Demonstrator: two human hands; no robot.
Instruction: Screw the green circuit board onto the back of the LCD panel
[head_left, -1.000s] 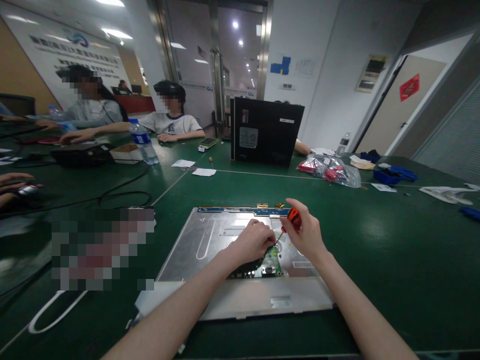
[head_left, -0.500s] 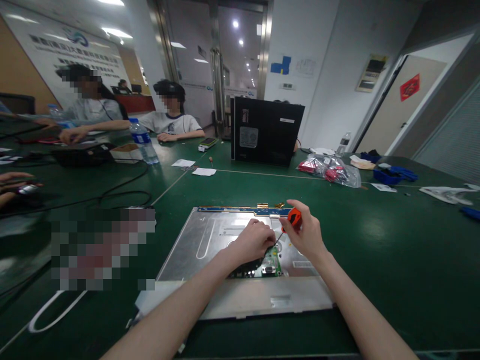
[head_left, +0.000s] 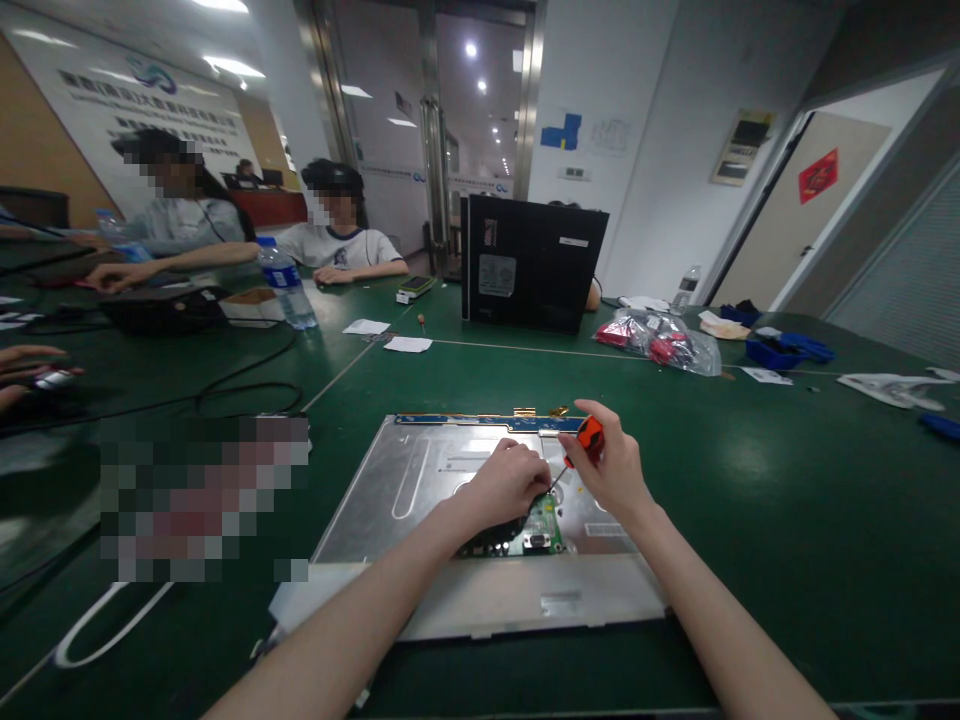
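A flat metal display panel (head_left: 416, 470) lies on the table in front of me, a blue circuit strip (head_left: 465, 421) along its far edge. On its middle sits a green circuit board (head_left: 553, 530), partly covered by my left hand. My right hand (head_left: 615, 465) grips a screwdriver (head_left: 591, 436) by its orange-and-black handle. The thin shaft slants down to the left, its tip at the board's upper edge. Right beside that tip my left hand (head_left: 510, 480) is closed in a pinch, fingertips curled down. What lies between those fingers is hidden.
Beyond the panel stands a black computer case (head_left: 532, 262), with a plastic bag of red items (head_left: 660, 340) to its right. A water bottle (head_left: 287, 285) and black cables (head_left: 247, 390) are on the left. Two people sit across the table; another person's hand (head_left: 34, 370) shows at the left edge.
My hands, the screwdriver and the panel look almost unchanged. Across the table at the left, a person's outstretched hand has shifted further left.
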